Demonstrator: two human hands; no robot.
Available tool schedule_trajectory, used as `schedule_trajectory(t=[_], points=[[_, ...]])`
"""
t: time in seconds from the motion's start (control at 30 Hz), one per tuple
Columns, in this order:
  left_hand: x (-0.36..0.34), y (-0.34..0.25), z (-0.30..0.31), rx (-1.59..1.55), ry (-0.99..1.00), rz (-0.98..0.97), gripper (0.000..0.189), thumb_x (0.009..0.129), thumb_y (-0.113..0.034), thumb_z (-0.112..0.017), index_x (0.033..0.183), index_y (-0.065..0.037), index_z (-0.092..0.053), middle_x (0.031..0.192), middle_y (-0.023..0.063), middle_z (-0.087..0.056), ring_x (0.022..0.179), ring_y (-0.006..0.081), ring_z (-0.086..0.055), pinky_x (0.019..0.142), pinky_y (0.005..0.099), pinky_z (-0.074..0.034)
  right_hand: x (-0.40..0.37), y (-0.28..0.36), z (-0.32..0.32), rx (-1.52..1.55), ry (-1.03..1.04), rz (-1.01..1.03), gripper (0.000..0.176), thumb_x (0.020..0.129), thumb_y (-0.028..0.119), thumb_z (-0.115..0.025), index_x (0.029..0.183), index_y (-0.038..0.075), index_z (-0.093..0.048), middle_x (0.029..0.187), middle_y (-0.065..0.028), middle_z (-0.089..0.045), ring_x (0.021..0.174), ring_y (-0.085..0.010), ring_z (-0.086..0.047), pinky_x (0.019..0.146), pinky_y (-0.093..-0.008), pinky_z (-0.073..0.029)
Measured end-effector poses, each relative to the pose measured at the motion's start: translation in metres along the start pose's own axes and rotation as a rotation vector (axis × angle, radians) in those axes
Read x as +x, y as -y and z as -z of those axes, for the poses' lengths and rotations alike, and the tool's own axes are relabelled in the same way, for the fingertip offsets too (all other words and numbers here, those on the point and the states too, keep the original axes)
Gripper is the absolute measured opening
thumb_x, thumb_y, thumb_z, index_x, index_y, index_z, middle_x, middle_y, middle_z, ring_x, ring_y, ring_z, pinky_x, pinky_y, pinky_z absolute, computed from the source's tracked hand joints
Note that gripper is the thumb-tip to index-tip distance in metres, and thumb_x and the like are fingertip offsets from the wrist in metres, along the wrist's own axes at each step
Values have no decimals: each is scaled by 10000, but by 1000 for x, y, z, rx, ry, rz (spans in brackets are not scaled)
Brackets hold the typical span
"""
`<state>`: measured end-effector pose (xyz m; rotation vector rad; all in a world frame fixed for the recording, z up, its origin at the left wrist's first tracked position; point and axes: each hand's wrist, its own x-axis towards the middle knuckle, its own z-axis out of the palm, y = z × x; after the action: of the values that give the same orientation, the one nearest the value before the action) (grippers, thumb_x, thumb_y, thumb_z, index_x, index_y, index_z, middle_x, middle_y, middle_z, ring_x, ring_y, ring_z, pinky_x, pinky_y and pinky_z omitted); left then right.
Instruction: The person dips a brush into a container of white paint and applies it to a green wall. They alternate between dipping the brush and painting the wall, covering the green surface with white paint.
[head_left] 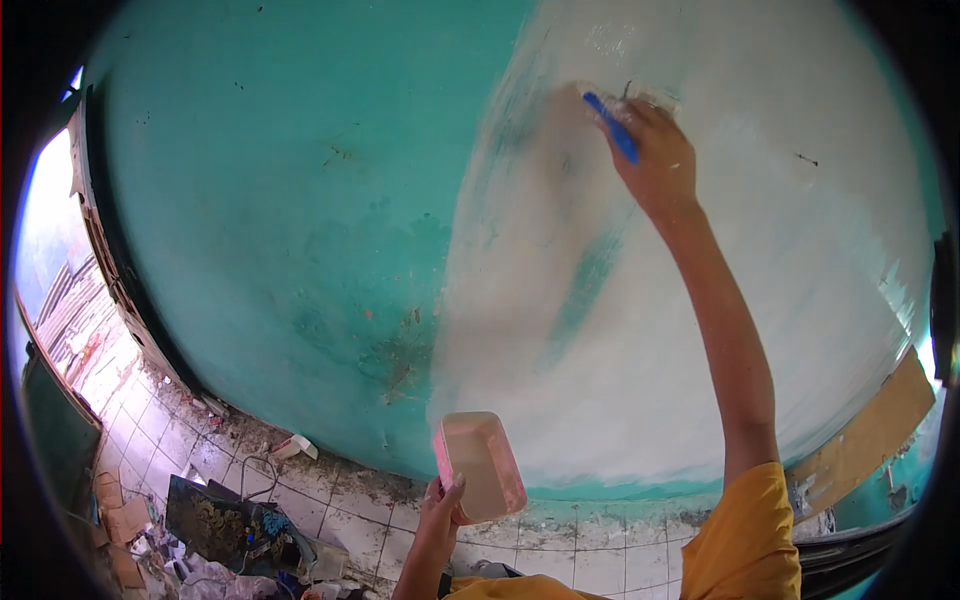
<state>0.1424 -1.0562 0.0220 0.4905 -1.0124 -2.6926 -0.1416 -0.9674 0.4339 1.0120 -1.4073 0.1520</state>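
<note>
My right hand [655, 155] is raised to the wall, its fingers closed round a paintbrush [612, 128] with a blue handle. The bristles are mostly hidden behind the hand. Around it the wall carries pale, whitish paint [660, 330], with a green streak showing through lower down. To the left the wall is bare green [300, 200], with dark stains. Low in the middle, my left hand [438, 510] grips a pink rectangular tub [481, 465] by its near left edge. Pale paint shows inside the tub.
A doorway [60, 260] stands at far left. Rubbish [190, 560] and a dark broken panel [225, 525] lie on the dirty tiled floor [350, 540]. At right, a brown board [865, 435] leans against the wall.
</note>
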Motion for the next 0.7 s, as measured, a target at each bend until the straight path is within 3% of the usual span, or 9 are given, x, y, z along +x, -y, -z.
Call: schedule_trajectory(t=[0.1,0.13,0.27,0.37,0.47,0.5,0.57,0.63,0.7], points=[[-5,-3,2,5,-7,4,552,951,-287,-640,1314,51,-399,1180,123,-571,1073,174,-604,876,327,-518,-69,21,-26,-97,205,99,503,735,34,-616,1215,183,-624,1131,-62,-658,854,-280,-615,667,-395,-548],[-7,-4,2,8,-8,15,549,952,-287,-640,1314,49,-401,1172,122,-573,1063,174,-607,868,325,-521,-112,39,-43,-157,321,77,491,741,35,-608,1213,168,-622,1108,-60,-661,823,-264,-610,644,-380,-544],[-10,-6,7,11,-60,-6,548,952,-282,-636,1320,47,-399,1168,123,-572,1051,176,-610,862,324,-524,-235,130,-43,203,477,99,493,759,71,-632,1251,104,-616,1024,-91,-666,801,-252,-622,661,-381,-537],[-13,-11,13,11,-71,-24,552,955,-281,-631,1325,52,-393,1172,126,-568,1038,177,-611,846,316,-523,-247,145,-40,401,608,-23,413,799,111,-641,1212,102,-645,996,-87,-672,803,-260,-624,672,-393,-539],[-14,-6,22,16,-94,-61,566,955,-292,-631,1331,55,-387,1178,125,-564,1054,173,-600,856,312,-509,-188,107,-36,278,698,-147,309,823,258,-698,1077,82,-687,1009,-126,-689,919,-302,-657,779,-423,-546],[-15,-7,22,7,-84,-57,571,955,-292,-631,1334,56,-385,1181,122,-562,1065,169,-592,867,311,-499,-164,90,-37,230,619,-351,315,812,288,-729,1040,74,-693,1005,-140,-688,914,-314,-666,780,-405,-548],[-19,-10,21,-4,-86,-41,576,954,-293,-632,1337,57,-382,1184,120,-560,1076,165,-584,878,310,-489,-103,64,-19,185,480,-435,285,820,238,-735,1048,71,-696,994,-154,-686,903,-321,-672,768,-378,-549],[-22,-12,19,-1,-73,-29,584,953,-295,-633,1340,59,-378,1187,119,-558,1099,160,-571,908,315,-475,-75,48,-14,221,95,-149,233,859,117,-635,1086,106,-683,929,-101,-664,834,-314,-639,706,-415,-547],[-21,-9,20,-7,-88,-36,590,951,-297,-636,1342,60,-376,1187,119,-557,1087,159,-576,893,308,-481,-83,55,-14,180,92,-151,264,842,92,-640,1103,109,-677,980,-103,-657,850,-313,-634,706,-412,-547]])
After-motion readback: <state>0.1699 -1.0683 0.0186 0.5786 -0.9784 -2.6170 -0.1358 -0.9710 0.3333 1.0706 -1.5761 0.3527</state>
